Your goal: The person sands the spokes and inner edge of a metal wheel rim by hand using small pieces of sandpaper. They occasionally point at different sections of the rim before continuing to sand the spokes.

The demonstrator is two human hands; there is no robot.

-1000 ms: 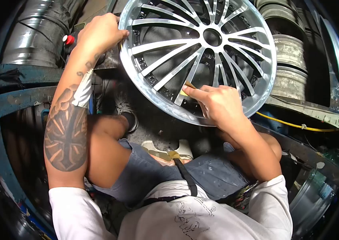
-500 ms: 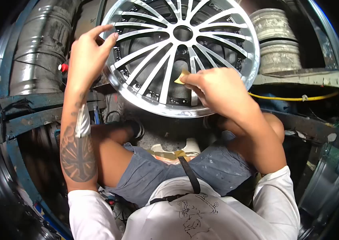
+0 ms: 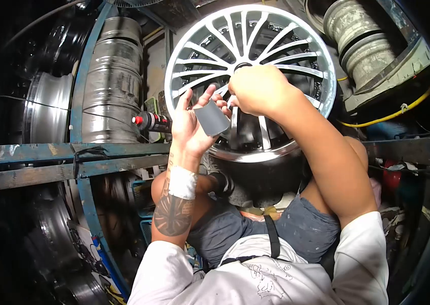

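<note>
While your left hand (image 3: 190, 124) bears a grey sheet (image 3: 212, 119), your right hand (image 3: 258, 91) hovers over the wheel (image 3: 245, 44)

Your left palm faces up near the wheel's lower left edge, its thumb and fingers spread apart, with the sheet lying across them and curling at its lower end. Your right fingers are curled in front of the wheel's centre, partly hiding the hole; you cannot tell from this view whether they grip anything. The wheel sits face up ahead of you, beyond your knees. Just left of your left hand is a bottle (image 3: 155, 122) with a red cap, near a stack of silver rims (image 3: 115, 81). To the right, a yellow hose (image 3: 403, 113) runs below two worn rims (image 3: 359, 43).
</note>
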